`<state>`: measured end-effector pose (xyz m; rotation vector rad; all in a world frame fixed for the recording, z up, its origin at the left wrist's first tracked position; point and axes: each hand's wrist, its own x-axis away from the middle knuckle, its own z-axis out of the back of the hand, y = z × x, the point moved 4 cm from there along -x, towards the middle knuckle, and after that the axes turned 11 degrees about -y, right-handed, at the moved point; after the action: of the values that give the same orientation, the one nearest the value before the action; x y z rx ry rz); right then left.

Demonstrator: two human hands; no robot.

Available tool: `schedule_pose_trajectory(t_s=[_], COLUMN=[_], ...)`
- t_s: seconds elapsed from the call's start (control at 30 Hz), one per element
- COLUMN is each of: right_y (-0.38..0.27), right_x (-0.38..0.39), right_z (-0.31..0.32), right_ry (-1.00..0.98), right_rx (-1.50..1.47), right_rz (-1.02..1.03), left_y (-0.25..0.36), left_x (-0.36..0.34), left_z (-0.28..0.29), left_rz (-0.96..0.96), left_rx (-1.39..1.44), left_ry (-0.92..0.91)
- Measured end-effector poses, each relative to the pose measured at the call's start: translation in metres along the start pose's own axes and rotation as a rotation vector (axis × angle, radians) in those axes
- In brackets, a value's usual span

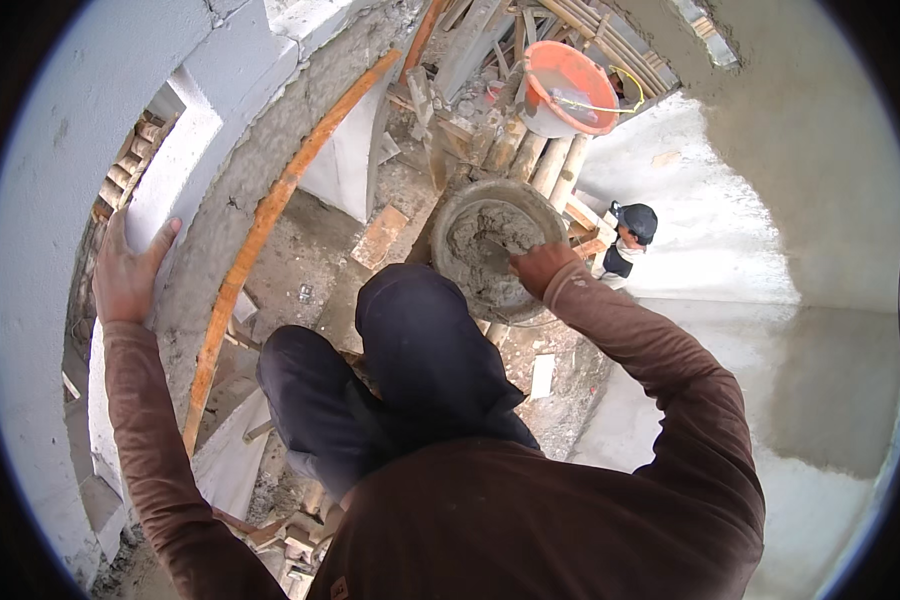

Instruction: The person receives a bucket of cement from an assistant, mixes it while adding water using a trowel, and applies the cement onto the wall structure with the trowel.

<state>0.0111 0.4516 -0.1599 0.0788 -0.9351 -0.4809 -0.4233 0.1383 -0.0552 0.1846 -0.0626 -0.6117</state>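
Observation:
A round grey tub [550, 207] of wet mortar [470, 228] stands in front of my knees. My right hand [542, 268] is closed at its right side, over the mortar. In it is what looks like a trowel [494, 250], its blade smeared with mortar and its handle hidden by my fingers. Away to the left, my left hand [125, 270] rests on the edge of a white block [178, 150] beside an opening in the wall. Its thumb is stretched apart from the fingers, and the fingertips lie against the block.
An orange bucket [570, 85] with a yellow handle stands beyond the tub, near wooden poles [550, 165]. A long curved wooden strip [265, 215] runs along the left wall. Below at the right is another person in a dark cap [637, 222]. The right wall [820, 180] is partly coated with wet plaster.

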Motion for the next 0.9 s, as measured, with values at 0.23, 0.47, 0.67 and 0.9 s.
schedule_pose_trajectory(t_s=[0.23, 0.47, 0.67, 0.9], right_y=[0.098, 0.048, 0.012, -0.013], right_x=[0.021, -0.006, -0.018, -0.005], right_z=[0.001, -0.078, -0.092, -0.080], right_ry=[0.181, -0.056, -0.501, -0.547], right_rx=[-0.069, -0.628, -1.147, -2.140], right_rz=[-0.250, -0.313, -0.269, -0.010], left_y=[0.003, -0.003, -0.005, -0.003], left_x=[0.001, -0.004, -0.007, -0.005], left_z=[-0.002, -0.005, -0.007, -0.002], left_rz=[-0.018, -0.015, -0.010, 0.041], left_rx=[0.015, -0.051, -0.112, -0.048], left_ry=[-0.001, -0.008, 0.002, -0.054])
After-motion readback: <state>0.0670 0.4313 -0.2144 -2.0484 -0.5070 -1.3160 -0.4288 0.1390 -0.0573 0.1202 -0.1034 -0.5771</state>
